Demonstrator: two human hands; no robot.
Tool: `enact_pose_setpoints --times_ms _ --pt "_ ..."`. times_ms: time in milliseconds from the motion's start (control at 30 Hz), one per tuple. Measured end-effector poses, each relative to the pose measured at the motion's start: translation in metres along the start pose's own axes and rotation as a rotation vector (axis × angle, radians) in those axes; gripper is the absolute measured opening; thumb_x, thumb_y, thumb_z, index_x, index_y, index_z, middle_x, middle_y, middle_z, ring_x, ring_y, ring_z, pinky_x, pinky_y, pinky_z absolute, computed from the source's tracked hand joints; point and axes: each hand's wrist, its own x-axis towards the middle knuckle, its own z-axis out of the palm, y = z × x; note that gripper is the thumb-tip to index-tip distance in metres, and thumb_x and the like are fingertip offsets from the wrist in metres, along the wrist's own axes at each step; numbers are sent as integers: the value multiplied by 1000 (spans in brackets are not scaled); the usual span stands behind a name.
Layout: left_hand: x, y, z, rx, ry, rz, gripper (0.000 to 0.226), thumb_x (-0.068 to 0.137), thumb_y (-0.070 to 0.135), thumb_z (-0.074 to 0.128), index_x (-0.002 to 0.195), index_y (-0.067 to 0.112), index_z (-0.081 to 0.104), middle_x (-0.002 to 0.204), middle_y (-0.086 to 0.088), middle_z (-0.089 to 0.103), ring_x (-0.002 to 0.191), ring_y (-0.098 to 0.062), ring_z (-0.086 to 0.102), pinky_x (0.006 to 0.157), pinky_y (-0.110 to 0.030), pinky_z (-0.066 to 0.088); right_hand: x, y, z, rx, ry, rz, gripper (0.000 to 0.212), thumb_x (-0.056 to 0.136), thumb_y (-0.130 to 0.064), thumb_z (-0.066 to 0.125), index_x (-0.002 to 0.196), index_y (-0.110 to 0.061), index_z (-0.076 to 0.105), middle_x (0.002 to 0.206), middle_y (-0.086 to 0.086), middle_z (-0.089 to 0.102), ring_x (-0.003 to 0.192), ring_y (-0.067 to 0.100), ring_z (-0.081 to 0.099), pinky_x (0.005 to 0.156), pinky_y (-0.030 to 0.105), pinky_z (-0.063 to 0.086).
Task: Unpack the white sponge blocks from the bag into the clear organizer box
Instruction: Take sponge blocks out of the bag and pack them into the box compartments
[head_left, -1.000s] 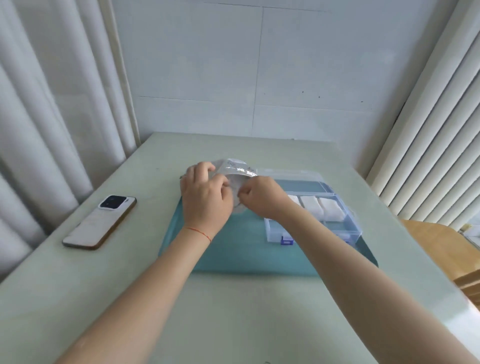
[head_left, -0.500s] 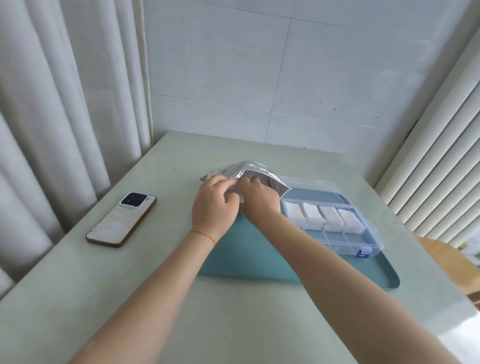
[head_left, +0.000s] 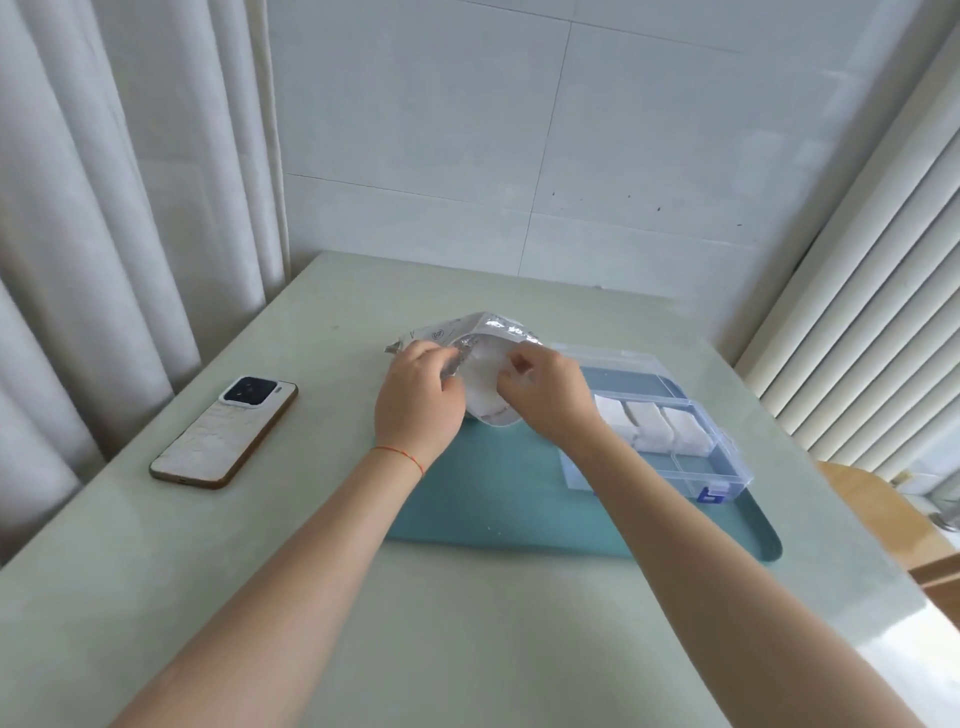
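A crinkled silver-and-clear bag (head_left: 485, 338) is held above the far left end of the teal tray (head_left: 498, 509). My left hand (head_left: 418, 400) pinches the bag's left edge. My right hand (head_left: 545, 389) grips its right edge, and the bag's mouth gapes between them, showing white material (head_left: 485, 384) inside. The clear organizer box (head_left: 711, 467) lies lid-open on the tray's right side. Several white sponge blocks (head_left: 649, 421) fill its back row of compartments; my right wrist hides part of that row. The front compartments hold nothing.
A phone (head_left: 226, 434) lies face down on the pale green table (head_left: 467, 623), left of the tray. Curtains hang at the left, blinds at the right, a tiled wall behind. A wooden chair (head_left: 883, 525) stands off the table's right edge.
My hands have pulled the bag's mouth apart, so its white inside now shows. The camera has shifted, moving the scene rightward in the frame.
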Motion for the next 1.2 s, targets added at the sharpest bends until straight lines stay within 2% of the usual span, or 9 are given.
enact_pose_setpoints --times_ms 100,233,333,433,533,733,833,967,1200 --pt "-5 3 5 39 49 22 32 84 2 53 110 9 71 115 -10 55 112 -30 48 96 -32 41 -6 3 -20 296 -71 143 7 84 -17 61 85 -14 67 78 3 67 61 13 48 53 24 38" --pt "-18 17 2 -54 199 60 21 82 20 49 76 10 66 88 -8 57 85 -24 53 75 -32 45 -15 14 -51 543 -197 205 8 89 -9 61 86 -10 68 50 -9 48 44 12 32 42 21 26" --pt "-21 42 -1 -316 -91 -262 42 89 39 43 75 6 65 71 -7 66 70 -29 62 70 -42 52 -20 27 -69 644 -312 183 11 92 -7 59 83 -8 65 47 -4 37 44 13 25 43 22 20" --pt "-21 58 6 -981 -603 -585 64 95 57 43 123 3 64 102 -17 69 89 -32 66 73 -40 58 -25 33 -78 667 -387 140 9 93 -10 62 87 -3 64 53 -1 37 46 14 25 45 23 21" --pt "-24 70 20 -1288 -762 -614 63 91 54 48 131 6 59 124 -17 63 111 -36 60 94 -45 53 -29 34 -81 669 -329 154 7 92 -11 65 96 -5 64 57 -2 53 41 11 35 42 20 26" --pt "-16 90 46 -1432 -602 -766 35 101 30 47 126 9 62 114 -18 69 98 -31 68 79 -43 60 -21 50 -90 307 -141 133 17 84 -23 75 77 -17 61 66 -7 61 51 3 48 47 14 35" --pt "-11 96 53 -1411 -616 -827 39 100 39 47 115 7 65 105 -15 70 98 -32 66 70 -35 59 -15 58 -105 251 -96 107 18 82 -27 77 74 -17 64 74 -3 62 55 6 47 48 11 35" --pt "-3 102 62 -1396 -713 -843 54 94 57 46 105 9 67 97 -12 68 86 -30 63 67 -31 50 -6 67 -120 456 -211 165 24 76 -39 80 66 -22 67 62 -8 55 60 12 42 61 30 36" --pt "9 103 75 -1383 -861 -796 66 86 69 43 116 15 65 96 -4 66 77 -21 53 68 -31 46 4 59 -112 281 -287 128 20 77 -35 81 75 -19 69 60 -10 64 62 14 50 64 28 38"
